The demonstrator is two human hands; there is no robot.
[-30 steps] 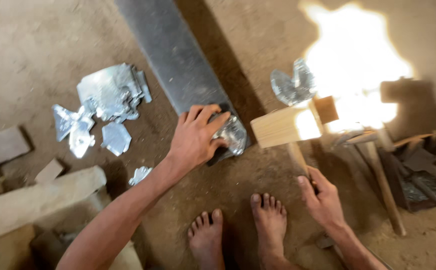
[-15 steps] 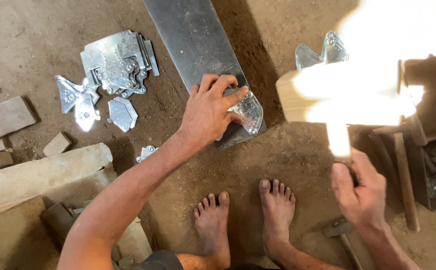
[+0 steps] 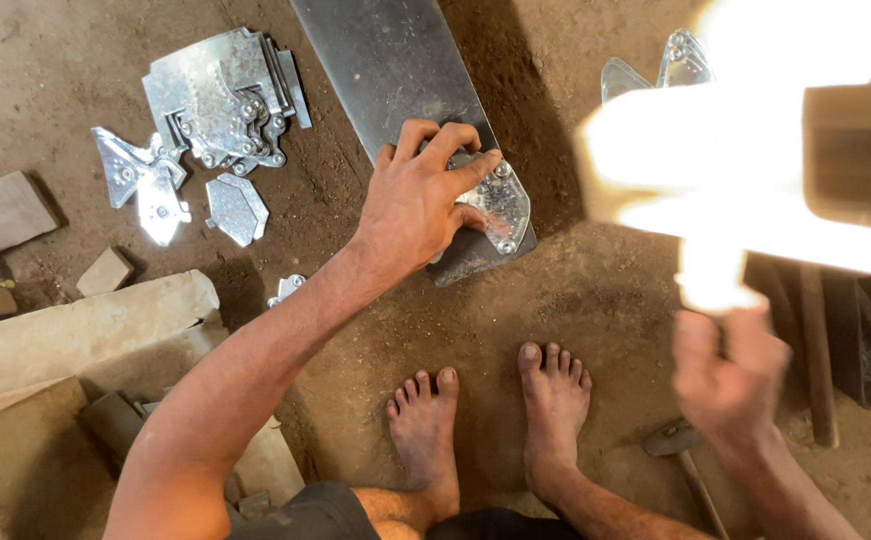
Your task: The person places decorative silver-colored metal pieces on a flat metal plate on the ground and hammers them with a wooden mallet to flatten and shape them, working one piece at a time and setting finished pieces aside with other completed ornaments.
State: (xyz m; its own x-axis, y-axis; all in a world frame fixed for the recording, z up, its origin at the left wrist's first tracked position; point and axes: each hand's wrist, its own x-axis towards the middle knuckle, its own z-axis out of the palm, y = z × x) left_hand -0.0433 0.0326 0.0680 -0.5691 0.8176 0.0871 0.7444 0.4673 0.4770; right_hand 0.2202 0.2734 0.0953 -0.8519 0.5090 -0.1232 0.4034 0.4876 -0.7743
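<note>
Shiny metal plate (image 3: 496, 205) is lying on the near end of a dark steel bar (image 3: 396, 70); left hand (image 3: 421, 205) is pressing it flat, fingers spread. Right hand (image 3: 731, 375), closed around a wooden mallet (image 3: 746, 190), is poised to the plate's right.

My left hand (image 3: 418, 205) is stretched out in front of me. The arm is long and nearly straight, and it comes in from the bottom left. The palm faces down. The fingers (image 3: 453, 140) are spread and bent, and the tips press down. The thumb sits on the right side of the hand. My right hand (image 3: 731, 375) is up high, close to my head, and it looks blurry. It is curled into a tight fist. Its wrist bends up from the bottom right.
</note>
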